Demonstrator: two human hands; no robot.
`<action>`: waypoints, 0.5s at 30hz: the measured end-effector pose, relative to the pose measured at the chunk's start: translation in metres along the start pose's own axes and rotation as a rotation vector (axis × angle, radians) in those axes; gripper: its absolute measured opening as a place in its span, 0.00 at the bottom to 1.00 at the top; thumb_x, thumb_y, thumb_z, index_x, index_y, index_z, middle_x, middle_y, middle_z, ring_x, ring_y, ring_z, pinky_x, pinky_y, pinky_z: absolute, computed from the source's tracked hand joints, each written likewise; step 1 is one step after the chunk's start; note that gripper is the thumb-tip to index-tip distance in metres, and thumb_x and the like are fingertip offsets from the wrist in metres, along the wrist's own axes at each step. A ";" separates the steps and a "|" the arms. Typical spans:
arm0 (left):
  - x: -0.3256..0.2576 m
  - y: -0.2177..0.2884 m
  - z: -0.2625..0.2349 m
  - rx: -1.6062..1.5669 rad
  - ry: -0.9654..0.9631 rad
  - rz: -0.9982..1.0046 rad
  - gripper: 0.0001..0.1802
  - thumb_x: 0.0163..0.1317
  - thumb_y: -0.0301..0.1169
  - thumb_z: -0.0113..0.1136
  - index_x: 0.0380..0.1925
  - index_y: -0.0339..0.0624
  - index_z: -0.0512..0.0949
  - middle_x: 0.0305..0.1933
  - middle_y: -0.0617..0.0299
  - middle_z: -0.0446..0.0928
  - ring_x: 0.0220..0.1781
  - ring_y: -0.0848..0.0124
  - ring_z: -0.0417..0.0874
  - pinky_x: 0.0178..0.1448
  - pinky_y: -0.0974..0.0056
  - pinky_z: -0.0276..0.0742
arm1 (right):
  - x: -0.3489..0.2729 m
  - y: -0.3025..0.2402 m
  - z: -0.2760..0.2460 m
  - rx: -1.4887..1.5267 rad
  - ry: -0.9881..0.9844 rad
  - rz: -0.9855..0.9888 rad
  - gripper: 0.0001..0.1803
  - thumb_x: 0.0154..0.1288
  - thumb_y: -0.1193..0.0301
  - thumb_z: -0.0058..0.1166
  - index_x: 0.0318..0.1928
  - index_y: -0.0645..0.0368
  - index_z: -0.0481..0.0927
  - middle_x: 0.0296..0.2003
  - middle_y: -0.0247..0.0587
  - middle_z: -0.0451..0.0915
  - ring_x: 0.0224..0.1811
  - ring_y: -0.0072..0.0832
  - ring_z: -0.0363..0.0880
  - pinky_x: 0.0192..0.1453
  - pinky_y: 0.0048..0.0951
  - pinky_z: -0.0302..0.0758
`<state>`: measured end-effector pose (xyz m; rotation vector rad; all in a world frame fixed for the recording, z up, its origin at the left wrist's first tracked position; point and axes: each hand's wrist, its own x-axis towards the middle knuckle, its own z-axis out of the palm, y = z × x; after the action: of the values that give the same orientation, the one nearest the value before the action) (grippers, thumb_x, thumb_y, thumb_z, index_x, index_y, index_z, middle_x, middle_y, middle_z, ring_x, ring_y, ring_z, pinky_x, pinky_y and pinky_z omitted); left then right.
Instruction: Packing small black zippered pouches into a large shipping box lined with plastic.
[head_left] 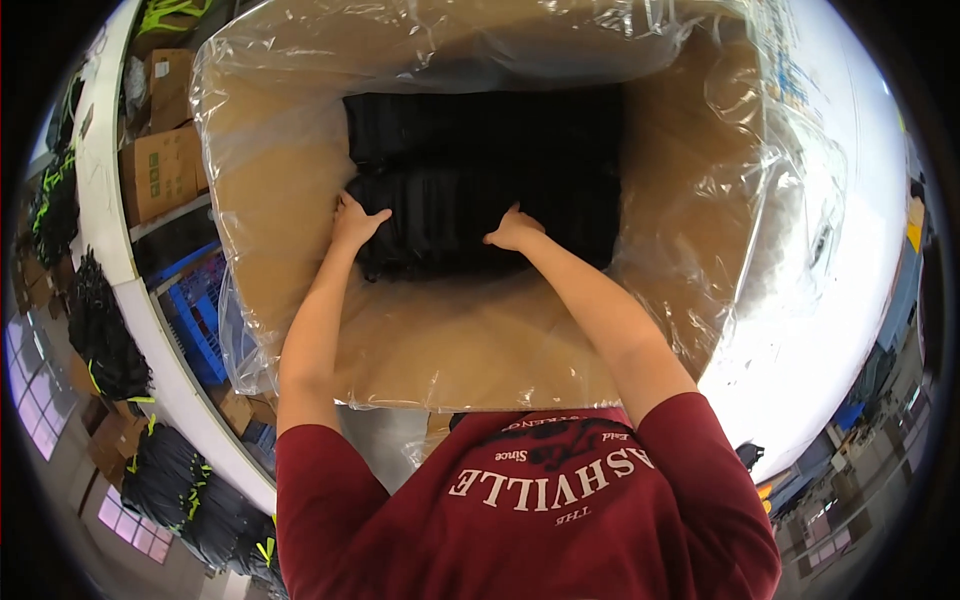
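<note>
Both my arms reach down into a deep cardboard box [480,345] lined with a clear plastic bag [250,62]. Black, soft-looking bundles [440,215] lie in two rows across its bottom; their exact kind is too dark to make out. My left hand [357,222] is at the left end of the nearer row, thumb spread from the fingers, against the box wall. On top of the same row, nearer its middle, rests my right hand [514,230], its thumb and forefinger apart. Neither hand visibly grips anything.
At the left, a white-edged shelf [125,290] holds brown cartons [160,175] and blue plastic crates [200,315]. Black bundles with yellow-green straps [165,480] are beyond it. A white surface [800,350] stands close on the right. The bag's loose edge overhangs the box rim.
</note>
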<state>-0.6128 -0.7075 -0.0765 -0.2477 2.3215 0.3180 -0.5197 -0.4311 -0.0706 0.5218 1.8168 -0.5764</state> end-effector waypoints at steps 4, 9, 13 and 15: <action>-0.027 0.067 -0.059 -0.104 0.065 0.287 0.56 0.50 0.53 0.65 0.68 0.30 0.46 0.67 0.36 0.57 0.67 0.52 0.63 0.68 0.56 0.61 | -0.036 0.014 -0.028 -0.497 -0.142 -0.116 0.30 0.55 0.57 0.57 0.56 0.59 0.74 0.50 0.49 0.77 0.52 0.42 0.77 0.53 0.36 0.76; -0.137 0.154 -0.108 -0.262 -0.080 0.696 0.35 0.60 0.44 0.59 0.63 0.39 0.61 0.62 0.49 0.66 0.53 0.61 0.75 0.59 0.61 0.69 | -0.148 0.039 -0.077 -0.432 0.109 -0.460 0.21 0.59 0.58 0.52 0.46 0.59 0.81 0.36 0.47 0.83 0.41 0.41 0.81 0.44 0.36 0.78; -0.230 0.181 -0.121 -0.327 -0.369 0.907 0.27 0.61 0.39 0.60 0.58 0.38 0.68 0.56 0.56 0.72 0.53 0.66 0.75 0.60 0.63 0.67 | -0.237 0.089 -0.117 0.358 0.419 -0.701 0.19 0.62 0.59 0.52 0.48 0.56 0.80 0.36 0.44 0.83 0.38 0.35 0.81 0.43 0.33 0.77; -0.269 0.199 -0.118 -0.447 -0.677 1.021 0.28 0.59 0.39 0.62 0.55 0.33 0.70 0.55 0.53 0.73 0.54 0.65 0.74 0.61 0.63 0.66 | -0.281 0.133 -0.121 0.699 0.552 -0.765 0.17 0.66 0.62 0.49 0.51 0.57 0.78 0.34 0.40 0.82 0.36 0.27 0.81 0.40 0.29 0.76</action>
<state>-0.5609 -0.5323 0.2272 0.7579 1.5002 1.2049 -0.4449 -0.2718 0.2135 0.4478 2.3143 -1.7675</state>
